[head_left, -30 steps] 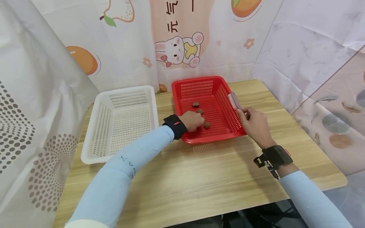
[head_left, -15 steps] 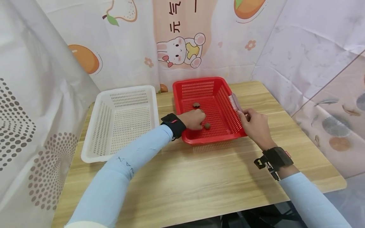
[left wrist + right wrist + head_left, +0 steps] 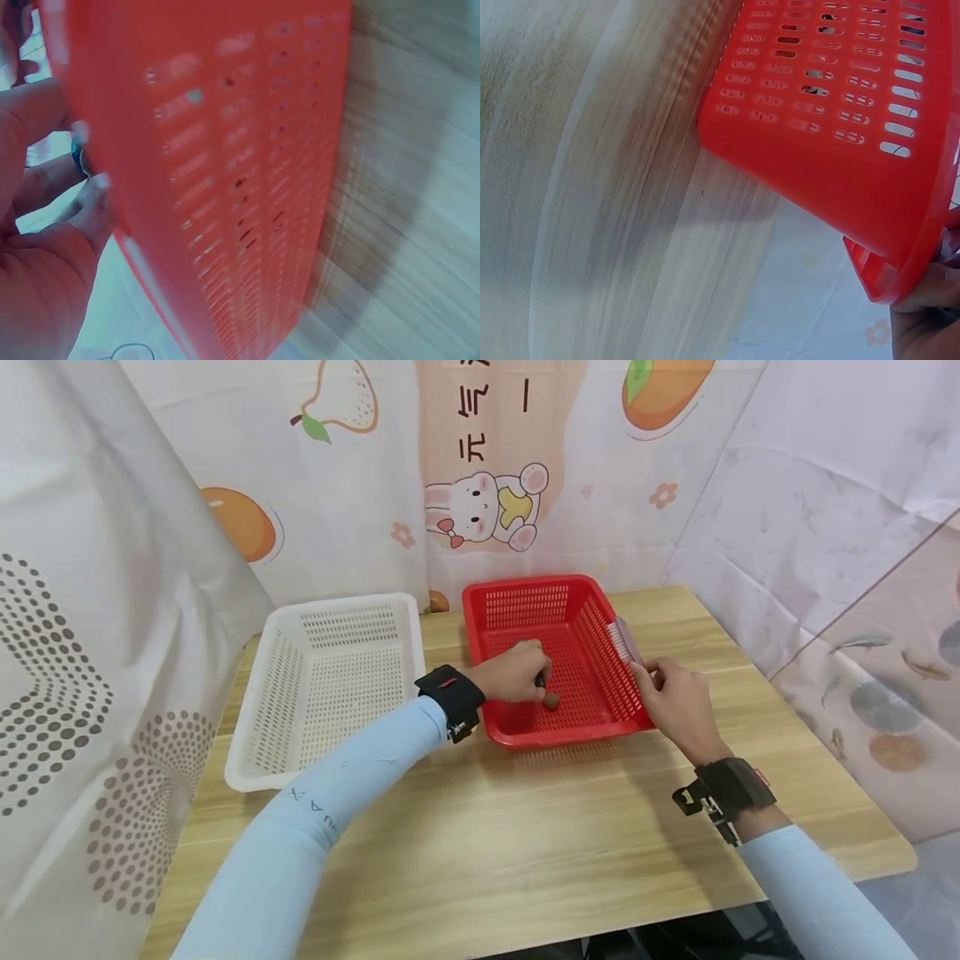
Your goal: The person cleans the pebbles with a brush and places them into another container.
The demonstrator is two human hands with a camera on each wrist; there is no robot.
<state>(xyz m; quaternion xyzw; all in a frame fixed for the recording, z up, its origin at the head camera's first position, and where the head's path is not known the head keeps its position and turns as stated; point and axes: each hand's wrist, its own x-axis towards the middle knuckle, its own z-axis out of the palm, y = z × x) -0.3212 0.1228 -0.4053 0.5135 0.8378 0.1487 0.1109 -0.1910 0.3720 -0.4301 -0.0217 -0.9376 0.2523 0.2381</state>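
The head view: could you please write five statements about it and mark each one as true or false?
1. The white basket stands left of the red basket. True.
2. The left grip is over the white basket. False: it is at the red basket.
3. The right grip holds the red basket's side. True.
4. A brown piece lies in the white basket. False: it lies in the red basket.
5. The sleeves are light blue. True.
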